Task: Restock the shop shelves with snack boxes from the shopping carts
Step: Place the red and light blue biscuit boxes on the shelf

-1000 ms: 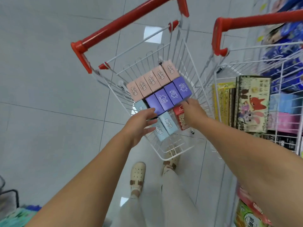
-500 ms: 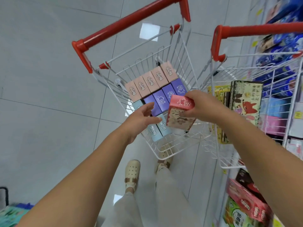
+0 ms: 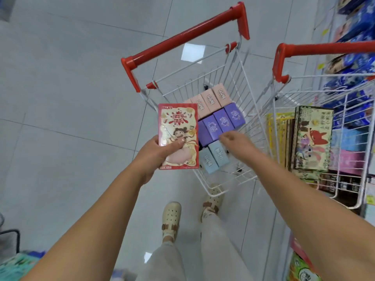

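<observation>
Gripping the red snack box [image 3: 178, 122] in the left hand [image 3: 151, 157], thumb pressed across the printed front and fingers curled behind. Held upright and clear of the white wire cart [image 3: 239, 78], just outside its left wall, with the printed face turned up toward the camera, likely for reading or sorting before shelving.

Reaching into the cart with the right hand [image 3: 235, 139], fingers loosely bent and clamped on nothing, poised just above the purple boxes [image 3: 221, 122] and pale blue boxes [image 3: 213, 158]; judged ready for a second pick.

Packed on end in tight rows on the cart floor: pink boxes [image 3: 211, 99] at the handle end, purple in the middle, pale blue at the near end, presumably to keep the tops visible and easy to pinch.

Standing just right of the cart: a second cart [image 3: 324, 48] with taller boxes on edge, and beyond it the shop shelves [image 3: 353, 63].

Restocking judged far from done, with most stock not yet out of the cart.
</observation>
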### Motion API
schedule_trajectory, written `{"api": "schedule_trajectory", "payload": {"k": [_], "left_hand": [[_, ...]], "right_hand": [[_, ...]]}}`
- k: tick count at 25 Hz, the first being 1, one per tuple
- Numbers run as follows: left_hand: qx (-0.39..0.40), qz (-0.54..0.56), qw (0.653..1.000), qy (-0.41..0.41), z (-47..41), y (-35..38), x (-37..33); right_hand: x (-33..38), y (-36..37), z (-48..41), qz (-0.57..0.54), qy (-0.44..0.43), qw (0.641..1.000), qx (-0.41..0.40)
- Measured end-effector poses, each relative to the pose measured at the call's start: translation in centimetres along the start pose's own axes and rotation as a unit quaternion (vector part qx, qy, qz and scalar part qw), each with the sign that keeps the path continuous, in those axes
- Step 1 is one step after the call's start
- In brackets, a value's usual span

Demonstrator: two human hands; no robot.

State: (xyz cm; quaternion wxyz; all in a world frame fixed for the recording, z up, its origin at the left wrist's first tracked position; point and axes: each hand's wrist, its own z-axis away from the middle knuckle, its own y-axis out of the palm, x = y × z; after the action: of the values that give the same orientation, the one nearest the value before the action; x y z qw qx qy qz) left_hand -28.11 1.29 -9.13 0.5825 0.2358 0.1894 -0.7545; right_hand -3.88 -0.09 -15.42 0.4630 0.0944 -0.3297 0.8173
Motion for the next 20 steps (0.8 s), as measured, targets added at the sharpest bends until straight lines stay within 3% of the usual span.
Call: {"api": "schedule_trajectory", "payload": {"k": [3, 9, 15, 20], "left_hand": [[-0.031, 0.023, 0.999, -0.012, 0.3, -2.0, 2.3], [-0.029, 0.034, 0.999, -0.027, 1.1, -3.2, 5.6], [-0.002, 0.053, 0.999, -0.012, 2.1, -3.5, 5.8], [0.065, 0.038, 0.997, 0.018, 5.7, -2.0, 2.6]], "right_hand": [[-3.1, 6.3, -0.1, 0.11, 0.006, 0.993, 0.031], [-5.5, 11.5, -1.5, 0.235, 0.049, 0.97, -0.041], [-5.0, 9.3, -0.7, 0.095, 0.019, 0.984, -0.15], [-3.6, 1.4, 8.6, -0.083, -0.051, 0.978, -0.185]]}}
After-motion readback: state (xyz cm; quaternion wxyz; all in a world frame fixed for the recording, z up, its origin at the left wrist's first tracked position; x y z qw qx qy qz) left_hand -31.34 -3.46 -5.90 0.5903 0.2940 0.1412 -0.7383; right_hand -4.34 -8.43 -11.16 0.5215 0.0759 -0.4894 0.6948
